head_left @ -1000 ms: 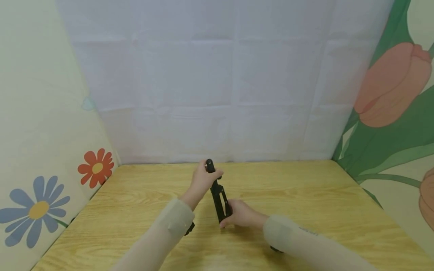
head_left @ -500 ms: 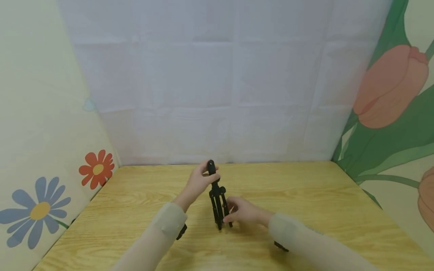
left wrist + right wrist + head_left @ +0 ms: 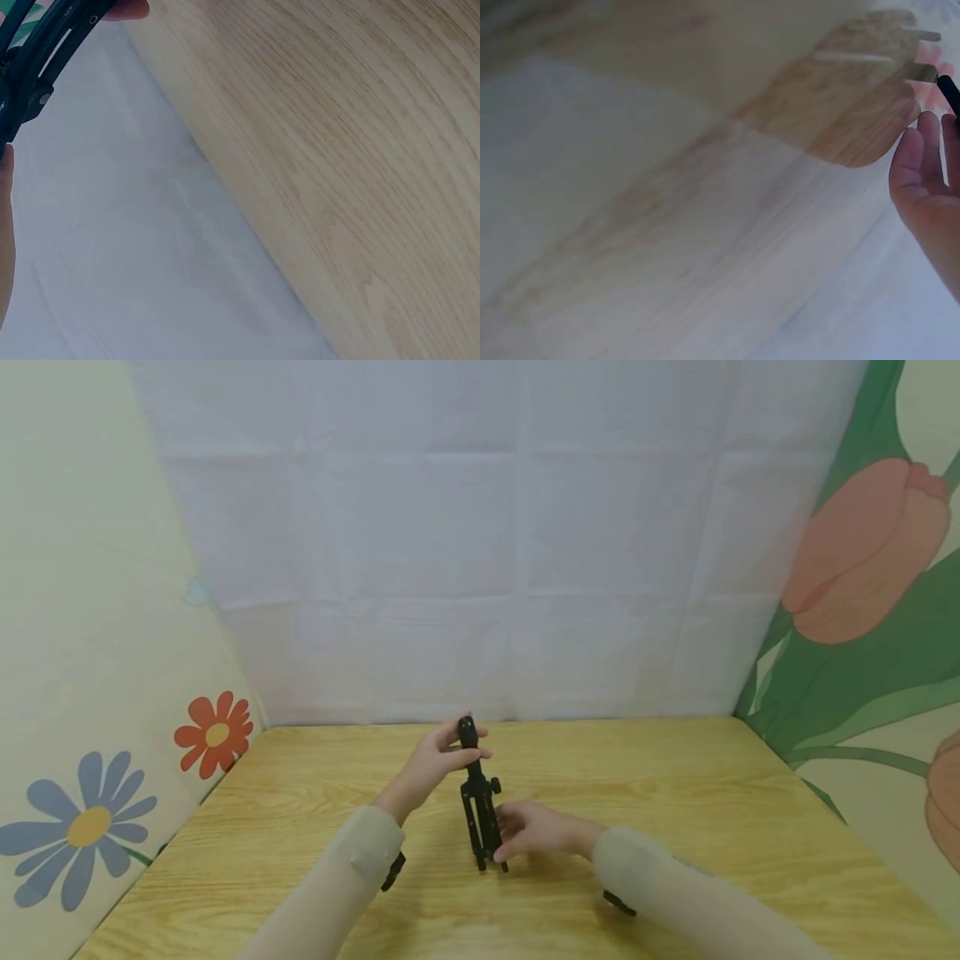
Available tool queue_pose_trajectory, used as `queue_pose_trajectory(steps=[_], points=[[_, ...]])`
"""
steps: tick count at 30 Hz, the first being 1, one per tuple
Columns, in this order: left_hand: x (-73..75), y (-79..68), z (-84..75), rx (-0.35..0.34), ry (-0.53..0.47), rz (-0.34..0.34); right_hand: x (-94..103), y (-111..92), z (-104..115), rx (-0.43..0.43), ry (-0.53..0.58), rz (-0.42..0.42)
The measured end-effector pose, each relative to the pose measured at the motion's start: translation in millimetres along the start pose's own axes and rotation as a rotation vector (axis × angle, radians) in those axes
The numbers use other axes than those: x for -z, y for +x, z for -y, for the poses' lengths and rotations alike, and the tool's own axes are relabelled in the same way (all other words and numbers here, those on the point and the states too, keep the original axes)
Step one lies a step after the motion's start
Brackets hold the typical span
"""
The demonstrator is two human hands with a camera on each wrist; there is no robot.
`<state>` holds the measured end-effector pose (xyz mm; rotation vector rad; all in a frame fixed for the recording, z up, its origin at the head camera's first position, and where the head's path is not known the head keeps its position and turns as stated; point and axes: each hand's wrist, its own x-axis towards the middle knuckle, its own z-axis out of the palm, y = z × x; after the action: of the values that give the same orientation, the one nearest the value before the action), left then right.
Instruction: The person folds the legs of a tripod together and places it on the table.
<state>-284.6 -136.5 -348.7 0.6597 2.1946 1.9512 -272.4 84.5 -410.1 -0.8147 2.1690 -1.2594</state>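
In the head view a small black tripod (image 3: 482,810) stands nearly upright over the middle of the table, its legs close together and pointing down. My left hand (image 3: 431,764) holds it by the top, thumb and fingers on either side of the head. Lower down, my right hand (image 3: 543,831) has its thumb and fingers about the right-hand leg. Part of the tripod (image 3: 45,60) fills the top left corner of the left wrist view, between a thumb and a fingertip. At the edge of the right wrist view, a black leg end (image 3: 949,91) shows beside the curled right fingers.
The wooden table (image 3: 300,877) reaches back to a hanging white cloth (image 3: 480,568). Flower-printed cloth (image 3: 112,652) lines the left side, and a tulip print (image 3: 862,560) the right. A dark wrist device (image 3: 393,871) sits under the left cuff.
The tripod has turned about its length, so its separate legs and a side knob now show. My left hand has shifted its hold on the head; the right hand has stayed by the legs.
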Motion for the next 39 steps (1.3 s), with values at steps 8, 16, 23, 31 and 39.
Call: queue_pose_trajectory(steps=[8,16,23,31,39], points=[[1.7,-0.4,0.1,-0.015,-0.006,0.005,0.0,4,-4,0.018,0.058,0.053],[2.7,-0.7,-0.1,-0.027,-0.015,0.011,-0.9,6,-2,-0.011,0.045,0.057],[4.4,-0.4,-0.7,-0.034,-0.026,0.024,-1.9,7,2,-0.033,0.008,0.058],[7.2,-2.2,-2.0,-0.03,-0.039,0.058,-3.8,10,0,-0.003,-0.031,0.049],[11.4,-4.8,0.6,-0.019,-0.025,0.051,-6.2,13,-4,0.06,-0.052,0.027]])
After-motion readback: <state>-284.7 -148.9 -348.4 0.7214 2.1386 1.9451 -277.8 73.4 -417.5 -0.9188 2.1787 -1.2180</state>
